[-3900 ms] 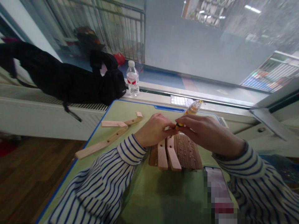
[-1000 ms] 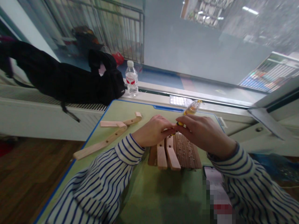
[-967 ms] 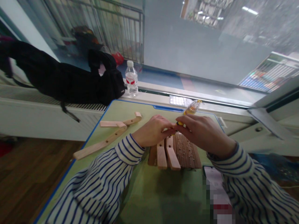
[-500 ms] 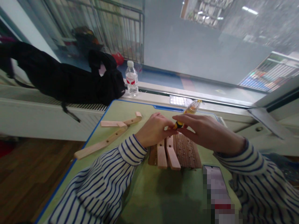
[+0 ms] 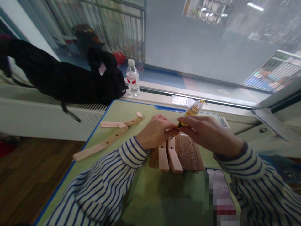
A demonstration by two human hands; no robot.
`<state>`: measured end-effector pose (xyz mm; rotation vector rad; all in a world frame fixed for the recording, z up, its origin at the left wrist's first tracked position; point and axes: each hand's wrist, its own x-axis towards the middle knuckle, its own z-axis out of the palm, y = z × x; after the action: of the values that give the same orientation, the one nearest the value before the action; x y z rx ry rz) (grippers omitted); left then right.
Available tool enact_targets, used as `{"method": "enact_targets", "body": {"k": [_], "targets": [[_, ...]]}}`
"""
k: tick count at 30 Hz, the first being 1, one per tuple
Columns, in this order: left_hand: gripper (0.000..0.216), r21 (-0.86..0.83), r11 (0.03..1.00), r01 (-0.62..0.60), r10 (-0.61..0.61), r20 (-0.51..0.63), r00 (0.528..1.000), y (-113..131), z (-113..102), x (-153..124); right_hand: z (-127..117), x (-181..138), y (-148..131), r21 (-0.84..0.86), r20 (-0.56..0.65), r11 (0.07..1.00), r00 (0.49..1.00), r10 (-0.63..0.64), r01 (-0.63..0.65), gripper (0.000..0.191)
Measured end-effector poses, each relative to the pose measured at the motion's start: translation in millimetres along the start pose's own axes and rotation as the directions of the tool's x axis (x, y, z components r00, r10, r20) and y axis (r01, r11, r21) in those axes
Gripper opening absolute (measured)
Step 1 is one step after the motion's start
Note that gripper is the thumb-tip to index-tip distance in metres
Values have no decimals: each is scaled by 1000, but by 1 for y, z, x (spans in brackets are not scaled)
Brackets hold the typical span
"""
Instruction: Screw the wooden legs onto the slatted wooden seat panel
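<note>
You're indoors, in a room most like a classroom, though an office can't be ruled out. Your cue is the small green desk (image 5: 127,110), blue-edged, with a pencil groove (image 5: 170,109) along its far side. You face a large window (image 5: 188,47), with a metal railing (image 5: 131,31) showing in it. Below the white sill (image 5: 160,96) you have a radiator (image 5: 47,122), and to your left a wood-look floor (image 5: 28,169).
</note>
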<state>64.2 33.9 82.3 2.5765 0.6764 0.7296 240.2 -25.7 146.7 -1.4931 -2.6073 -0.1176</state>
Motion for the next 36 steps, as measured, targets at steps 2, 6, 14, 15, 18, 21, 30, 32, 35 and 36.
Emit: {"method": "enact_targets", "body": {"k": [2,6,14,15,18,21,30,32,35,36], "targets": [[20,-3,1000,-1,1,-3,1000,-1,1,0,1,0,0,-24,-17,1000,1000,11,-11,28],[19,-31,999,-9,9,3,1000,-2,2,0,5,0,-2,-55,-42,998,999,29,-31,31],[18,-20,1000,-8,8,9,1000,-1,1,0,3,0,-4,-92,-14,995,999,42,-44,29],[18,-9,1000,-1,1,0,1000,0,1,-1,2,1,-4,-91,-1,995,999,46,-46,29],[19,26,999,37,-36,-40,999,1,1,-1,0,0,-6,-87,19,995,998,52,-50,31],[22,40,996,74,-71,-71,995,3,1,0,-3,0,-6,-93,31,994,998,57,-54,31],[20,14,995,94,-93,-61,994,3,0,0,-15,-2,3,-31,51,994,993,-105,107,32],[18,8,996,88,-87,-55,995,3,-1,0,-16,-1,3,-19,81,994,991,-106,108,28],[15,6,997,74,-73,-52,996,4,-1,0,-16,0,0,-5,92,996,992,-92,93,27],[14,7,998,68,-68,-50,996,4,-1,0,-16,0,0,-13,85,996,993,-83,85,27]]}}
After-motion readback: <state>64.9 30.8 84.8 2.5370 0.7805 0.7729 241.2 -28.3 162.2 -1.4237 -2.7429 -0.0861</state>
